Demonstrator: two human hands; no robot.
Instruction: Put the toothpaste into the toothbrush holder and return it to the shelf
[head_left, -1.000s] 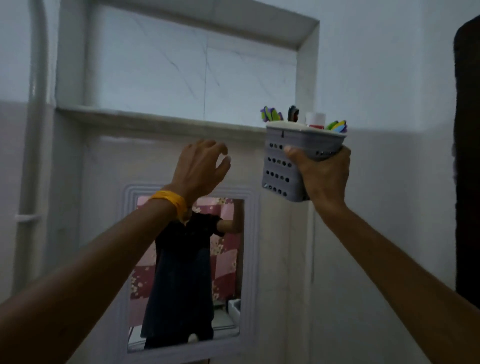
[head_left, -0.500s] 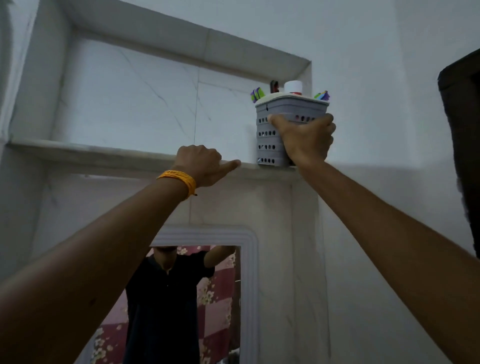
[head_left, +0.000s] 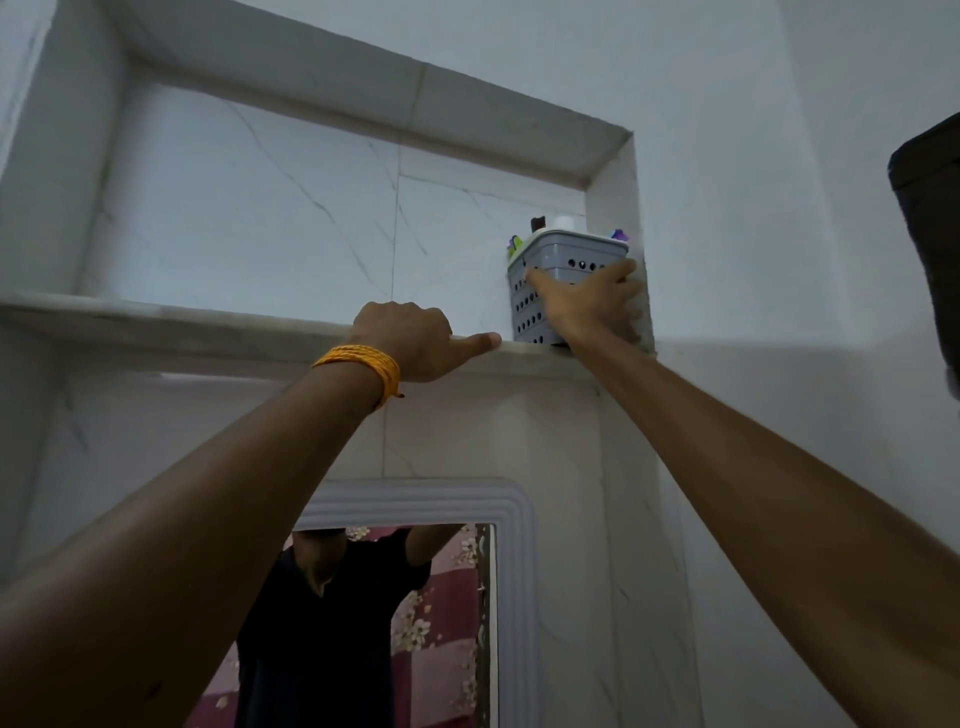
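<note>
The toothbrush holder (head_left: 563, 267), a grey plastic box with rows of round holes in its walls and a paler rim, stood upright at the right end of the marble shelf (head_left: 218, 325), tucked into the corner of the niche against the right side wall. A white cap, likely the toothpaste (head_left: 566, 222), rose above its rim beside a dark brush head and coloured toothbrush tips (head_left: 515, 244).

The holder (head_left: 558, 280) sits jammed in the shelf's (head_left: 208, 325) right corner, against the side wall (head_left: 615, 208); leftward, the shelf lies open past the left hand (head_left: 410, 345).
</note>
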